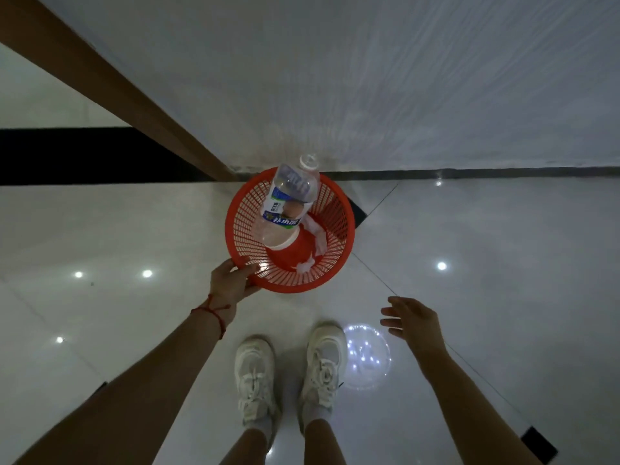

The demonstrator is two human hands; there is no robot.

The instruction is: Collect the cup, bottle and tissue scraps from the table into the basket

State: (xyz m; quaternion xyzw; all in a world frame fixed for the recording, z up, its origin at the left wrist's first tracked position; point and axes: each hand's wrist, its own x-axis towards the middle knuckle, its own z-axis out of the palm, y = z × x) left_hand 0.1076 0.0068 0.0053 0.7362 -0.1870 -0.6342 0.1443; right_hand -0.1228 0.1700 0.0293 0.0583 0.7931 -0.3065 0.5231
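A red plastic mesh basket (339,229) sits low over the glossy floor near the wall. Inside it a clear plastic bottle (292,193) with a white cap leans upward, its neck sticking out past the far rim. Under the bottle lies a red cup (292,251) with a white rim, and white tissue scraps (317,239) lie beside it. My left hand (231,283) grips the basket's near-left rim. My right hand (411,317) hovers to the right of the basket, fingers spread and holding nothing.
A white wall (369,78) rises just behind the basket, with a brown wooden frame (110,82) slanting at the left. My two white sneakers (288,370) stand on the tiled floor below the basket. Ceiling lights reflect in the tiles.
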